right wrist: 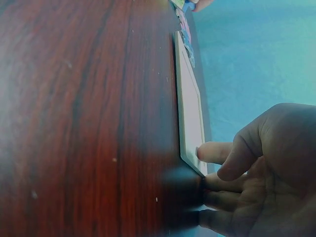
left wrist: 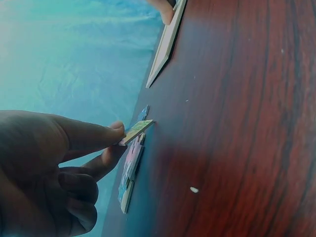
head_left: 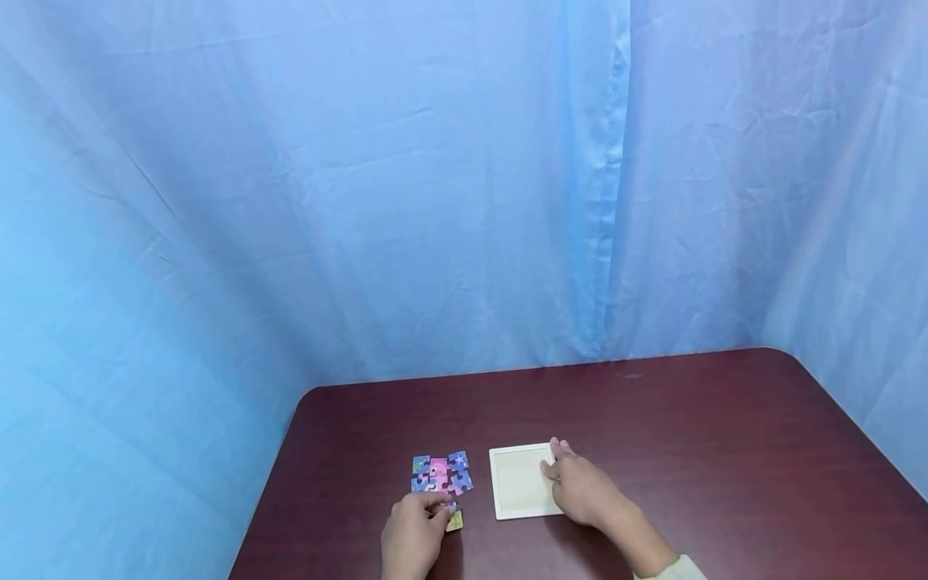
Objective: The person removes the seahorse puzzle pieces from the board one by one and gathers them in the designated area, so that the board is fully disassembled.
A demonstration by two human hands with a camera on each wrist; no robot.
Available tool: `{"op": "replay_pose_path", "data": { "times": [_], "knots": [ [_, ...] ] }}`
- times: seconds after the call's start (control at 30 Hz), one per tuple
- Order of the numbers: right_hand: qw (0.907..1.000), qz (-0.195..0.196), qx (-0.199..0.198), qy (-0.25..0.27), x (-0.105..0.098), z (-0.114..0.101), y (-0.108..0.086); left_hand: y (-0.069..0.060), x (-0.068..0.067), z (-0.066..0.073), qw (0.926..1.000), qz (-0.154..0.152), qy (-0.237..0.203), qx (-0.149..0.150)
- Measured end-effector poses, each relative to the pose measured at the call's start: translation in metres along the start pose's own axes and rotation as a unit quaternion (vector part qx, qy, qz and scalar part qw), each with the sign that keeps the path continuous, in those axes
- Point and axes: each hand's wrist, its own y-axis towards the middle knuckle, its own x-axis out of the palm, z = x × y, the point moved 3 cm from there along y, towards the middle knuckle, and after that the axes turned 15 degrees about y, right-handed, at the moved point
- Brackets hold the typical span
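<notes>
My left hand pinches a small jigsaw piece with yellow-green on its face, held tilted between thumb and fingertip. Just beyond that hand lies a cluster of blue and pink jigsaw pieces, some apparently fitted together, others slightly askew. To their right, a shallow cream puzzle tray lies flat with no pieces in it. My right hand rests at the tray's right side; one digit touches its surface, and the other fingers extend past the edge.
The dark reddish wooden table has rounded far corners. Light blue curtains hang behind it and along both sides. A small pale speck shows on the tabletop in the left wrist view.
</notes>
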Motion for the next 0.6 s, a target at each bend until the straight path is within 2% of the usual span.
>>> {"op": "replay_pose_path", "data": {
  "times": [0.13, 0.37, 0.5, 0.6],
  "knots": [
    [1.0000, 0.002, -0.002, -0.003, 0.000, -0.001, -0.001, 0.001, 0.001, 0.002, 1.0000, 0.001, -0.003, 0.005],
    [1.0000, 0.006, 0.000, -0.003, 0.000, -0.001, -0.001, 0.001, 0.007, 0.014, 0.9998, 0.008, -0.012, 0.012],
    [1.0000, 0.005, -0.001, -0.004, 0.000, -0.002, 0.000, 0.002, 0.011, 0.019, 0.9984, 0.040, 0.027, 0.028],
    [1.0000, 0.003, -0.002, -0.003, 0.000, -0.001, -0.001, 0.002, 0.014, 0.022, 0.9943, 0.075, 0.064, 0.041]
  ]
}}
